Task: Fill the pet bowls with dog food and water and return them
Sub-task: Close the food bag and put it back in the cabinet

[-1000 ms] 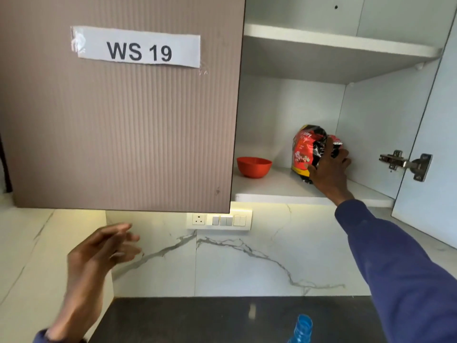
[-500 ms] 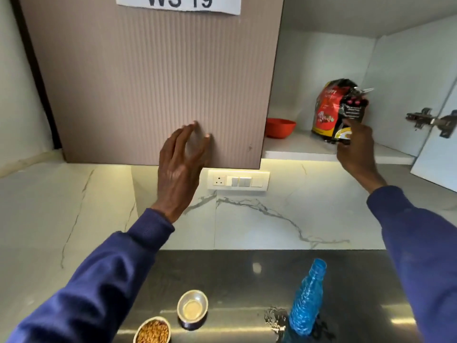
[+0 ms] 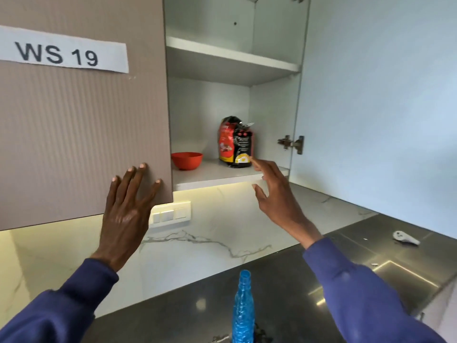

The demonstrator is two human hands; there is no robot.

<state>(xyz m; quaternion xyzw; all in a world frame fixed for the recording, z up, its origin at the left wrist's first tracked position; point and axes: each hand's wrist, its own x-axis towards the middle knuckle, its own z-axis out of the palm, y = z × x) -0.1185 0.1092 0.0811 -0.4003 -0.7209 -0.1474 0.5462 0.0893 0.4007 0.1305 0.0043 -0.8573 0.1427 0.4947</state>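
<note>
A dark, glossy countertop (image 3: 291, 288) runs under a white marble-veined backsplash (image 3: 210, 233), lit by a warm strip beneath a wall cabinet. The cabinet's left door (image 3: 81, 134), ribbed and taupe, is shut and carries a paper label (image 3: 61, 54) reading "WS 19"; the right door (image 3: 380, 102) stands swung wide, its hinge (image 3: 291, 143) showing. Inside are two white shelves, the upper shelf (image 3: 230, 58) bare. On the lower shelf (image 3: 222, 173) the dog food bag (image 3: 235, 142), red and black, stands upright near the right side, with a red bowl (image 3: 186, 160) to its left, well apart from it. A white switch plate (image 3: 170, 214) sits on the backsplash below the cabinet, a blue plastic bottle (image 3: 243, 308) without a cap stands on the counter at the bottom of the view, and a small white object (image 3: 405, 238) lies farther right (too small to tell what it is). The left hand (image 3: 126, 214) lies flat against the shut door, fingers spread. The right hand (image 3: 277, 196) hangs in the air just in front of the lower shelf, fingers loose and apart, grasping nothing, its forefinger near the bag's bottom corner. Half a second ago that hand was gripping the bag at the shelf edge; now the bag stands free on the shelf, and the two filled pet bowls seen then on the counter are out of view.
</note>
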